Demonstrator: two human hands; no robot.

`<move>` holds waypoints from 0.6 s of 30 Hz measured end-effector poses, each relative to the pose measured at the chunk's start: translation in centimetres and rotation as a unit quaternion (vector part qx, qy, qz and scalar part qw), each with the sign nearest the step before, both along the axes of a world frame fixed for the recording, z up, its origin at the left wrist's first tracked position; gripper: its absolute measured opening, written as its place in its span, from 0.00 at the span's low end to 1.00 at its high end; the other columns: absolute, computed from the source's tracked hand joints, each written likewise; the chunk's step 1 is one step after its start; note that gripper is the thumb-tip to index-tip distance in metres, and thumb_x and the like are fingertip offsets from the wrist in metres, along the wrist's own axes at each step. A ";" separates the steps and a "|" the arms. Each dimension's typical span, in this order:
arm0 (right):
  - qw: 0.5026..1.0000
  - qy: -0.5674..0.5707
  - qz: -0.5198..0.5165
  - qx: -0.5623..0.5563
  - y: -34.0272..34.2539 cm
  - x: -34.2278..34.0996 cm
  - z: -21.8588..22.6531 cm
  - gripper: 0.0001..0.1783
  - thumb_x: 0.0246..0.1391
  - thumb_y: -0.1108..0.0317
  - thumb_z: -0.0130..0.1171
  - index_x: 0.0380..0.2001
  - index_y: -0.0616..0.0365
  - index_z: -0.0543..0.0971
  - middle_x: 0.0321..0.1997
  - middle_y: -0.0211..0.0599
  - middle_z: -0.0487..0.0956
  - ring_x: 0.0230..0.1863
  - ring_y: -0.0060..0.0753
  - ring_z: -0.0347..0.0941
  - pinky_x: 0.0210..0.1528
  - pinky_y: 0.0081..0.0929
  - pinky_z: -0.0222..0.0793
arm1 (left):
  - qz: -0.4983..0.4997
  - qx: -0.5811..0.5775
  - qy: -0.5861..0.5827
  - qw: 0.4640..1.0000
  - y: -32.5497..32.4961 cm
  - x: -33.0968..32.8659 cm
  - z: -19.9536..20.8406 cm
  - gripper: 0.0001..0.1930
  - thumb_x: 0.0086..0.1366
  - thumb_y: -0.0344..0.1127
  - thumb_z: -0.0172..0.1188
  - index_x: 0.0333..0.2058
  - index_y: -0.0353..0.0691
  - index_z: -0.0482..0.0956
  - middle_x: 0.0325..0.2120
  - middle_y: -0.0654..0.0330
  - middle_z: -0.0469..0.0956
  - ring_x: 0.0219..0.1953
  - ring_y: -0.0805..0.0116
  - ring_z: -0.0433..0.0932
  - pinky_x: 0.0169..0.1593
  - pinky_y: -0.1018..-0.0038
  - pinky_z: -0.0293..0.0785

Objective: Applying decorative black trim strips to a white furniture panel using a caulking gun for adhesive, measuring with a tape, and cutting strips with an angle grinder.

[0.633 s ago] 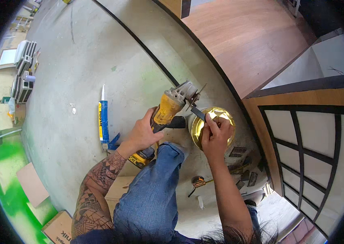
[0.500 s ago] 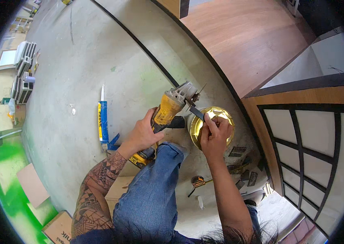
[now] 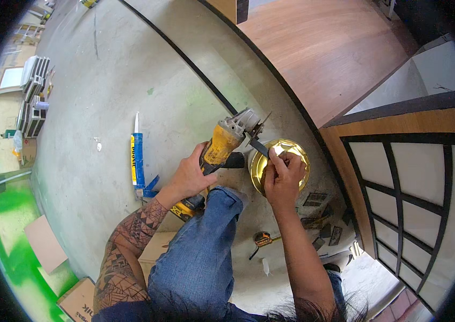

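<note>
My left hand (image 3: 189, 174) is wrapped round the body of a yellow and black cordless angle grinder (image 3: 222, 144), whose base rests by my bent knee. Its grey metal head and thin disc (image 3: 260, 126) point away to the right. Between the thumb and fingers of my right hand (image 3: 283, 176) is a short dark flat strip (image 3: 260, 147). The far end of that strip lies close against the disc; whether they touch I cannot tell. Below my right hand stands a round can with a shiny gold top (image 3: 304, 158).
A caulking gun with a blue and yellow tube (image 3: 137, 158) lies left on the concrete floor. A tape measure (image 3: 262, 239) and dark offcuts (image 3: 335, 236) lie near my right forearm. A long black strip (image 3: 184, 56) runs away from the grinder. A panelled door frame (image 3: 415, 188) stands right.
Both hands keep their holds on the grinder and the strip. The view has shifted very slightly; the disc looks a little different, and nothing else has visibly moved.
</note>
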State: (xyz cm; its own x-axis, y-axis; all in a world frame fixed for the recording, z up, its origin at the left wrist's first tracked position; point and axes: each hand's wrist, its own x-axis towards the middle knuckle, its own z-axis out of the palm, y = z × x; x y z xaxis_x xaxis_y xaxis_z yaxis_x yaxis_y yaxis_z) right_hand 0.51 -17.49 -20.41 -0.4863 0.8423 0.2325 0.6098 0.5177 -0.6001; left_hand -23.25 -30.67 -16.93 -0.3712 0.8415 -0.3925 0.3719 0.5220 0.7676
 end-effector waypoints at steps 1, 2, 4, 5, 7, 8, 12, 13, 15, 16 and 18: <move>1.000 0.003 -0.001 -0.003 0.0 0.0 0.0 0.24 0.53 0.74 0.68 0.55 0.49 0.87 0.48 0.41 0.74 0.51 0.50 0.70 0.59 0.47 0.64 | 0.001 0.000 0.000 1.000 -0.1 0.0 -0.2 0.40 0.57 0.36 0.71 0.67 0.35 0.65 0.48 0.41 0.85 0.52 0.45 0.86 0.56 0.59 0.81; 1.000 0.004 0.000 -0.003 0.0 0.0 0.1 0.24 0.53 0.74 0.68 0.55 0.49 0.87 0.48 0.41 0.74 0.51 0.50 0.70 0.59 0.47 0.64 | -0.001 0.011 -0.004 1.000 -0.2 -0.1 -0.5 0.40 0.56 0.36 0.71 0.67 0.35 0.65 0.48 0.40 0.85 0.52 0.45 0.86 0.56 0.59 0.81; 1.000 0.004 0.000 -0.005 0.1 0.0 0.2 0.24 0.53 0.74 0.68 0.55 0.49 0.87 0.48 0.41 0.74 0.51 0.50 0.70 0.59 0.47 0.64 | -0.003 0.021 -0.009 1.000 -0.3 -0.1 -0.6 0.41 0.56 0.37 0.71 0.67 0.35 0.65 0.48 0.40 0.85 0.52 0.45 0.87 0.56 0.59 0.81; 1.000 0.004 0.001 -0.006 0.1 0.0 0.1 0.24 0.53 0.74 0.68 0.55 0.49 0.87 0.48 0.41 0.74 0.51 0.50 0.70 0.59 0.47 0.64 | -0.006 0.011 -0.006 1.000 -0.2 -0.1 -0.5 0.41 0.57 0.37 0.72 0.67 0.34 0.65 0.48 0.40 0.85 0.52 0.45 0.86 0.56 0.59 0.81; 1.000 -0.005 -0.004 -0.009 0.1 0.1 0.0 0.24 0.53 0.74 0.68 0.55 0.48 0.88 0.47 0.41 0.75 0.52 0.50 0.70 0.59 0.47 0.65 | -0.008 0.001 -0.003 1.000 -0.1 -0.1 0.0 0.40 0.57 0.37 0.72 0.67 0.34 0.65 0.48 0.40 0.85 0.52 0.44 0.86 0.56 0.59 0.81; 1.000 -0.005 -0.003 -0.010 0.0 0.1 -0.1 0.24 0.53 0.74 0.68 0.55 0.48 0.88 0.47 0.41 0.75 0.52 0.50 0.70 0.59 0.47 0.65 | -0.008 -0.011 -0.001 1.000 0.1 -0.1 0.4 0.40 0.57 0.37 0.72 0.66 0.34 0.65 0.48 0.40 0.85 0.52 0.44 0.86 0.56 0.59 0.81; 1.000 0.006 -0.007 -0.010 0.0 0.0 -0.1 0.23 0.54 0.74 0.68 0.55 0.48 0.88 0.47 0.40 0.75 0.52 0.50 0.70 0.60 0.47 0.65 | -0.019 -0.009 -0.004 1.000 0.2 -0.7 0.1 0.40 0.56 0.38 0.72 0.65 0.35 0.66 0.48 0.39 0.85 0.52 0.42 0.86 0.55 0.58 0.81; 1.000 0.006 -0.007 -0.007 0.0 0.0 -0.2 0.23 0.54 0.73 0.69 0.55 0.48 0.88 0.47 0.40 0.74 0.52 0.50 0.70 0.60 0.47 0.65 | -0.019 -0.009 -0.003 1.000 0.2 -0.8 0.1 0.40 0.56 0.38 0.72 0.65 0.35 0.66 0.48 0.39 0.85 0.52 0.42 0.86 0.55 0.58 0.81; 1.000 0.002 -0.007 -0.002 0.0 -0.1 -0.3 0.23 0.54 0.73 0.69 0.55 0.47 0.88 0.47 0.40 0.74 0.52 0.50 0.70 0.60 0.47 0.65 | -0.023 -0.016 -0.003 1.000 0.3 -0.9 0.1 0.39 0.56 0.38 0.71 0.65 0.35 0.66 0.46 0.39 0.84 0.50 0.41 0.86 0.54 0.57 0.81; 1.000 -0.002 -0.007 0.003 0.1 -0.1 -0.3 0.23 0.54 0.73 0.69 0.54 0.47 0.88 0.47 0.40 0.74 0.52 0.50 0.70 0.60 0.47 0.65 | -0.024 -0.016 -0.003 1.000 0.4 -1.0 0.2 0.39 0.56 0.38 0.71 0.65 0.35 0.66 0.46 0.39 0.84 0.50 0.41 0.86 0.54 0.57 0.81; 1.000 -0.001 -0.008 0.002 0.1 0.0 -0.3 0.23 0.54 0.73 0.69 0.54 0.47 0.88 0.47 0.40 0.74 0.52 0.50 0.70 0.60 0.47 0.65 | -0.029 -0.024 -0.005 0.999 0.7 -1.0 0.7 0.38 0.55 0.38 0.71 0.64 0.36 0.67 0.44 0.39 0.84 0.48 0.40 0.86 0.53 0.56 0.81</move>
